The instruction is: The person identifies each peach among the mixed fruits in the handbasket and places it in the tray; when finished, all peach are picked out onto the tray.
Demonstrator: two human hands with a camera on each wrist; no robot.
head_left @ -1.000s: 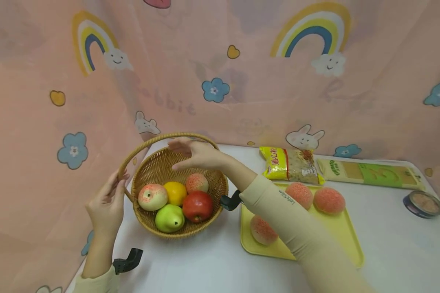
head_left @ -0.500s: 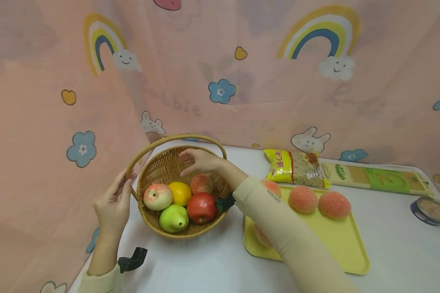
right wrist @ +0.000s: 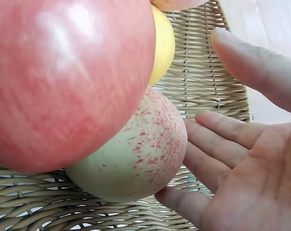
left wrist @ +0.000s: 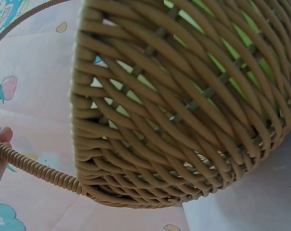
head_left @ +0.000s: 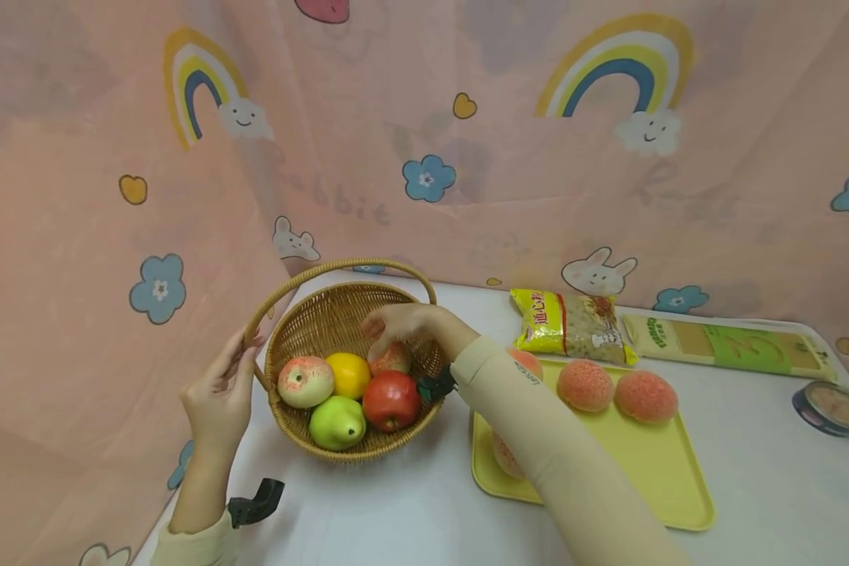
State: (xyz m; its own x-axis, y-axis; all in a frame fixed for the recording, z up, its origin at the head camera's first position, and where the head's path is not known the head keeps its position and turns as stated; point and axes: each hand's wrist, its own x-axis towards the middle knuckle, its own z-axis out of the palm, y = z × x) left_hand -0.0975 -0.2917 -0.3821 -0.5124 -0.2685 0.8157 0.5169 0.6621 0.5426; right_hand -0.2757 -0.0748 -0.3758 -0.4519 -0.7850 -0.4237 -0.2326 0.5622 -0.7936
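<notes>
A wicker basket [head_left: 311, 322] stands at the left of the table. My left hand [head_left: 215, 401] pinches its arched handle [head_left: 354, 266] at the left side; the left wrist view shows fingertips round the wrapped handle [left wrist: 44, 173]. My right hand [head_left: 406, 321] reaches into the basket, thumb spread, fingers extended beside a speckled peach [right wrist: 140, 159] at the back right. In front of that peach lies a red apple [head_left: 391, 401]. A yellow lemon [head_left: 349, 376], a green pear [head_left: 337, 422] and another peach [head_left: 306, 382] sit in the basket's left half.
A yellow tray [head_left: 637, 464] with several pink peaches [head_left: 586, 385] lies to the right, partly under my right sleeve. Behind it are a bag of pasta [head_left: 573, 326] and a long noodle packet [head_left: 736, 348]. A tin can [head_left: 832, 407] stands at the far right.
My right hand has dropped from above the basket's back down to the peach at the back right. The left hand stays on the handle. The head view has shifted slightly.
</notes>
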